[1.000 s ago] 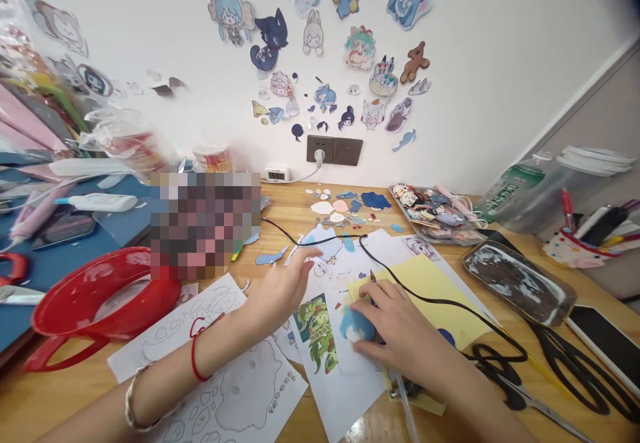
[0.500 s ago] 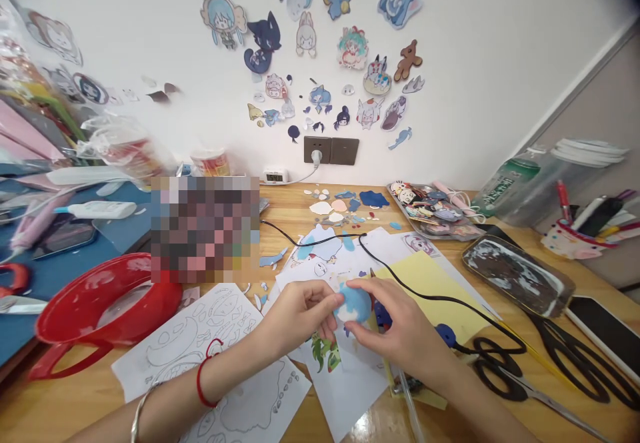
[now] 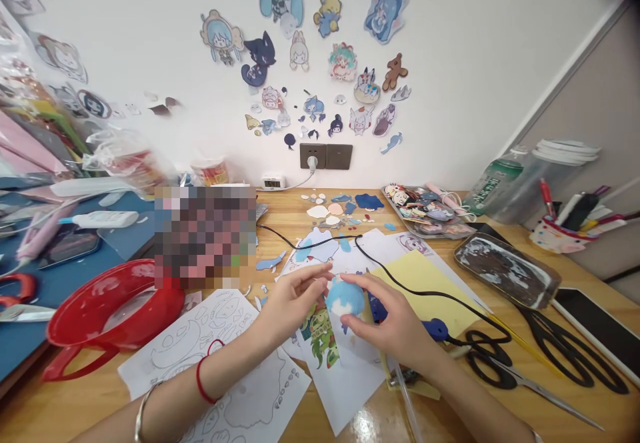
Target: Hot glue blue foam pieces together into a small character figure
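Note:
Both hands hold a small round blue-and-white soft piece [image 3: 345, 298] just above the papers at the middle of the desk. My left hand [image 3: 295, 293], with a red string and a silver bangle on the wrist, pinches its left side. On its right and under side are the fingers of my right hand [image 3: 395, 319]. Beneath lie white printed sheets [image 3: 235, 389] with outline drawings, a green character print [image 3: 320, 336] and a yellow sheet [image 3: 425, 289]. A blue tool [image 3: 435, 328] with a black cord [image 3: 400, 283] rests just right of my right hand.
A red plastic basin [image 3: 110, 309] sits at the left beside a blue mat. Black scissors [image 3: 505, 369] and a second pair [image 3: 570, 356] lie at the right, near a dark tray [image 3: 505, 269], a phone [image 3: 600, 329] and a pen cup [image 3: 555, 236]. Felt cut-outs [image 3: 345, 206] lie near the wall.
My right hand lifted the blue piece off the papers and my left hand came back from the far sheets to pinch it. The view tilted slightly upward.

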The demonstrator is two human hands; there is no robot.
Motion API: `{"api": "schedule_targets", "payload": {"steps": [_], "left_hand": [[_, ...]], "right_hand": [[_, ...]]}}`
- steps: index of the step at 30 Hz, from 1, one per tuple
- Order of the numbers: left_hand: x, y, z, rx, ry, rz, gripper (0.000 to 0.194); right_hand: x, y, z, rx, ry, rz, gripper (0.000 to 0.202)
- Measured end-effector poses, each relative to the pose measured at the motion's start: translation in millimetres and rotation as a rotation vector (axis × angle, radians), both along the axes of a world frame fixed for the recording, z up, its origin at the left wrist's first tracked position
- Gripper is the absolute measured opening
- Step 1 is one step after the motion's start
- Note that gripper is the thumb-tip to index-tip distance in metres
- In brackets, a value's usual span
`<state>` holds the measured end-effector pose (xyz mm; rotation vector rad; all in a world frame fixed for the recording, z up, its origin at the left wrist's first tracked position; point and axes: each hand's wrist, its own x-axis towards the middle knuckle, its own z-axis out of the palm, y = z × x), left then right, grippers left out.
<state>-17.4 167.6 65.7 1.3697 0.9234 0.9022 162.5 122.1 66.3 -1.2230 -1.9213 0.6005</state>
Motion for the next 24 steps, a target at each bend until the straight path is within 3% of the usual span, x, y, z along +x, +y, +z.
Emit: {"api": "schedule_targets", "payload": {"steps": [2, 5, 7, 9, 12, 14, 22, 24], "left_hand": [[-0.6, -0.2, 4.6, -0.022, 0.067, 0.058, 0.027], [-4.2, -1.7, 8.2, -0.046, 0.128, 0.22, 0.053], [-7.8, -4.9, 8.3, -0.008, 0.141, 0.27, 0.058], [-11.3, -10.3, 6.7, 0.233, 0.192, 0.201, 0.049], [-14.7, -18.6, 2.1, 0.866, 0.321, 0.004, 0.016], [-14.7, -21.3, -1.0, 1.112, 0.377, -0.065, 0.02], [-12.4, -20.6, 2.6, 1.055, 0.446, -0.118, 0.005], [-15.5, -20.6, 3.6, 1.026, 0.395, -0.041, 0.01]], "right_hand": [[0.0, -0.6, -1.1, 0.05, 0.016, -0.016, 0.041], [-0.5, -2.1, -2.4, 0.143, 0.038, -0.05, 0.037], [-0.8, -3.2, -3.0, 0.199, 0.045, -0.061, 0.037], [-0.9, -4.2, -3.4, 0.25, 0.046, -0.073, 0.038], [-0.6, -5.0, -3.5, 0.32, 0.043, -0.073, 0.042], [-0.3, -5.1, -3.3, 0.353, 0.045, -0.061, 0.043], [0.4, -5.7, -2.3, 0.361, 0.011, -0.029, 0.04], [0.8, -6.2, -2.7, 0.351, 0.031, -0.041, 0.041]]}}
